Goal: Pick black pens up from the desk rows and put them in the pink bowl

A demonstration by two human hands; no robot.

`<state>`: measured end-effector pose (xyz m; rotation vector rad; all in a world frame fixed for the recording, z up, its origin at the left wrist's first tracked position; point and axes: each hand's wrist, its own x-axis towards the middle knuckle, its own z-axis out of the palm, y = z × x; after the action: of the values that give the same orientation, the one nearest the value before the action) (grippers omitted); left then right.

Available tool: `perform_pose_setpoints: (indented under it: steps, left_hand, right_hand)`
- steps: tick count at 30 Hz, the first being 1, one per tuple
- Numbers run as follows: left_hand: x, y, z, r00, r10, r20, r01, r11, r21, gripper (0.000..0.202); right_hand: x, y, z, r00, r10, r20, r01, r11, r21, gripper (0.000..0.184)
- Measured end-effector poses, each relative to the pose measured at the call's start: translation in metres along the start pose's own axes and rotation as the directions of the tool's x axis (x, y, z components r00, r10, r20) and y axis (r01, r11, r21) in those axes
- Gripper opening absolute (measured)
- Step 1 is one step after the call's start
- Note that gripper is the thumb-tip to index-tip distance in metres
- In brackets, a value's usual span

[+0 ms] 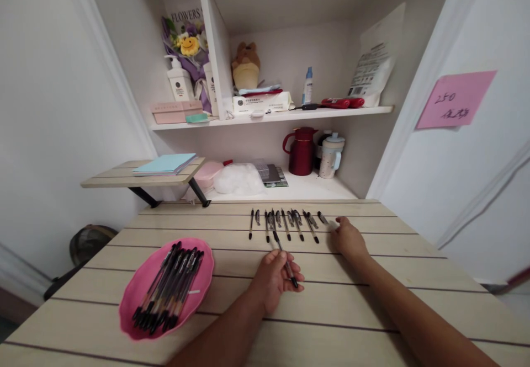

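My left hand (276, 278) is closed around a black pen (289, 265), which slants with its upper end toward the row of pens. My right hand (351, 241) rests low over the table at the right end of the row, its fingers curled; what they hold, if anything, is hard to make out. Just left of its fingertips lies a black pen cap (322, 218). Several uncapped pens (286, 226) and loose black caps (257, 217) lie side by side across the table. To the left, a pink scalloped tray (199, 301) holds a pile of black pens (169, 287).
A slatted wooden tabletop (331, 306) spreads under everything. On its back left stands a small raised shelf (120, 175) with blue paper (165, 164). Behind, the white cabinet holds a red jug (302, 152), a cup (330, 157) and a plastic bag (239, 179).
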<state>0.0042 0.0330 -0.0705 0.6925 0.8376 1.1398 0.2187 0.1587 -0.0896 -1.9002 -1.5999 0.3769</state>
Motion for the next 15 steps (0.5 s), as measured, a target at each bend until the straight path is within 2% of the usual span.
perform_pose_setpoints:
  steps: [5,7,8,9,11,13,15]
  left_hand:
    - [0.000,-0.008,0.002,0.993,0.039,0.109,-0.057,0.984,0.167,0.039]
    - [-0.001,-0.010,0.003,0.988,0.074,0.139,-0.107,0.963,0.247,0.037]
    - [-0.002,-0.011,0.004,0.985,0.094,0.145,-0.132,0.951,0.279,0.036]
    - [-0.002,-0.012,0.005,0.983,0.113,0.147,-0.153,0.940,0.304,0.036]
    - [-0.004,-0.013,0.006,0.979,0.131,0.156,-0.177,0.925,0.337,0.035]
    - [-0.004,-0.013,0.006,0.977,0.132,0.168,-0.185,0.916,0.356,0.034]
    - [-0.004,-0.014,0.005,0.976,0.122,0.180,-0.182,0.909,0.374,0.033]
  right_hand:
    - [-0.020,0.002,-0.015,0.998,-0.019,0.068,0.009,0.990,0.140,0.019]
    - [-0.032,-0.008,-0.021,0.990,-0.006,0.139,-0.045,0.931,0.362,0.014]
    - [-0.039,-0.015,-0.024,0.982,-0.004,0.190,-0.098,0.846,0.525,0.015]
    - [-0.046,-0.024,-0.027,0.969,-0.021,0.248,-0.160,0.709,0.687,0.018]
    - [-0.060,-0.041,-0.033,0.947,-0.081,0.311,-0.240,0.465,0.852,0.025]
    - [-0.071,-0.056,-0.039,0.942,-0.117,0.316,-0.258,0.350,0.900,0.030]
    - [-0.078,-0.065,-0.043,0.942,-0.136,0.305,-0.251,0.317,0.915,0.031]
